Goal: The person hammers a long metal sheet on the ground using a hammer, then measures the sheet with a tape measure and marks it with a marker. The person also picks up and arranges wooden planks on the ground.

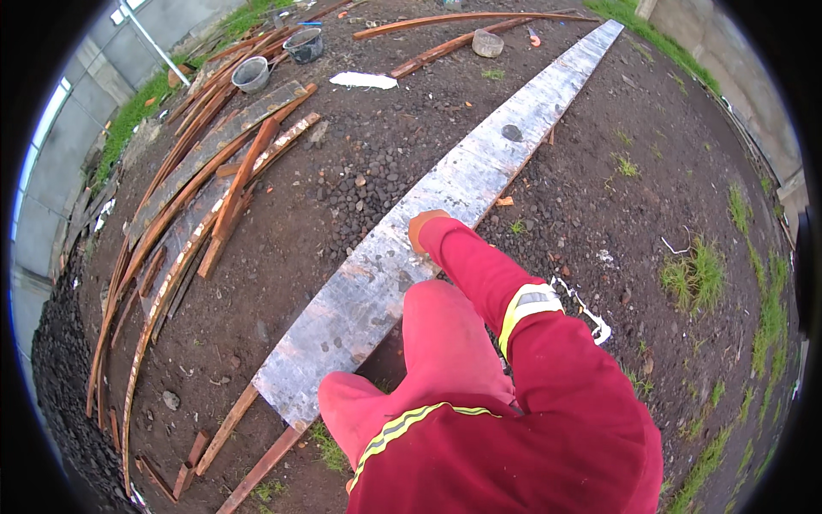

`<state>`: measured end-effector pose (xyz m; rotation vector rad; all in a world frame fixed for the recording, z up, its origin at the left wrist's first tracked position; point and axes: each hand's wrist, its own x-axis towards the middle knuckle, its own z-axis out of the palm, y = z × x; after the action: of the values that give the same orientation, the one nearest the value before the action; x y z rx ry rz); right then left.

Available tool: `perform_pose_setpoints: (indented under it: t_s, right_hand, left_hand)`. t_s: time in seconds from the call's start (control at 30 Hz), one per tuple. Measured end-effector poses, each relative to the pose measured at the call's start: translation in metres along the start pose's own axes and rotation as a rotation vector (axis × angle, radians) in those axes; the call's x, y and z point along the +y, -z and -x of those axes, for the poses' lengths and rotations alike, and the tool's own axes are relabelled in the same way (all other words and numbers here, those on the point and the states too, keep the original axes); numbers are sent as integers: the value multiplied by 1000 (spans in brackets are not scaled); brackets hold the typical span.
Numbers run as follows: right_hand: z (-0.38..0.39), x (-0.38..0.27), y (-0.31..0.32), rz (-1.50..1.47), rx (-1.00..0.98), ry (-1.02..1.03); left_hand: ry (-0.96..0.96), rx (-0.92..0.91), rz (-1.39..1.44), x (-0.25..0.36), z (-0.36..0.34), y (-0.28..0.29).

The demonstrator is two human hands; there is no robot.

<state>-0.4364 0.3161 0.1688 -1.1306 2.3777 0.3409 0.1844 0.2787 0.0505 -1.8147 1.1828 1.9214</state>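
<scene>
A long, narrow grey board with damp, dark blotches runs from near my knees to the far right. My right hand, at the end of a red sleeve with a reflective band, is curled against the board's surface around its middle. Whatever the fingers may hold is hidden. My bent legs are beside and partly over the board's near part. Farther along it is a small dark round patch. Wooden beams stick out from beneath the near end. My left hand does not show.
A heap of reddish timber lies on the left, with two buckets by it. Gravel is scattered between heap and board. Far off are more beams and a round block. Grass tufts grow on the right; walls enclose the yard.
</scene>
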Motion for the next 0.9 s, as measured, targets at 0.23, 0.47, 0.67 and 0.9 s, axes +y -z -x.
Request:
perform_pose_setpoints:
  t_s: [0.23,0.47,0.67,0.9]
  right_hand:
    - [8,0,0,5,-12,-12]
    - [13,-4,-5,-2,-4,-17]
    - [23,-3,-8,-29,-9,-66]
    - [28,-16,-18,-35,-2,-124]
  left_hand:
    - [-101,-111,167,25,47,21]
    - [-524,-258,460,103,116,56]
    - [-772,-406,576,189,108,19]
    - [-733,-326,715,232,72,19]
